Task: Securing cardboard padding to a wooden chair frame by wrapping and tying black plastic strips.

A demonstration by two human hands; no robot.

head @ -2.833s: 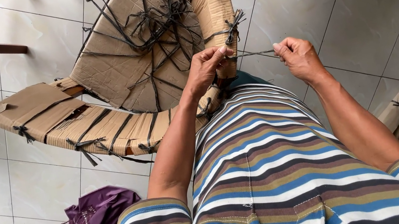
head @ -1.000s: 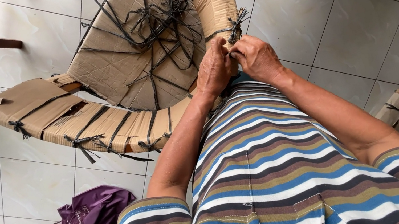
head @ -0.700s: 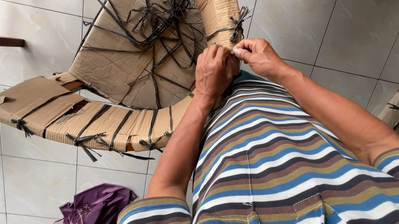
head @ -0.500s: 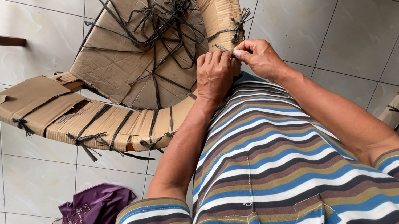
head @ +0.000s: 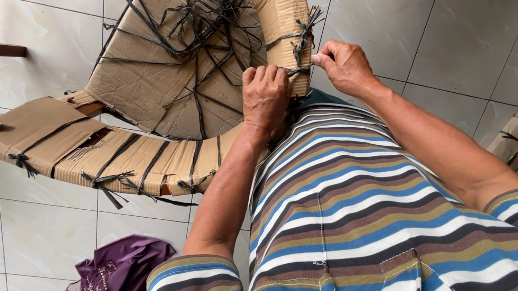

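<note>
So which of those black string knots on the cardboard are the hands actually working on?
The frayed knot on the upright cardboard edge at top right. The right hand pinches its strand and the left hand presses beside it; the knots along the curved strip lie untouched.

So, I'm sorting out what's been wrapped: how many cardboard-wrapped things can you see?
2. The big cardboard-wrapped chair tied with black string sits in front of both hands; a small cardboard bundle lies on the floor at the right edge. More may lie out of view.

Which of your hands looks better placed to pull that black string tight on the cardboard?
Probably the right hand: its fingertips pinch the black string at the cardboard edge. The left hand lies flat, seemingly bracing the wrapping.
</note>
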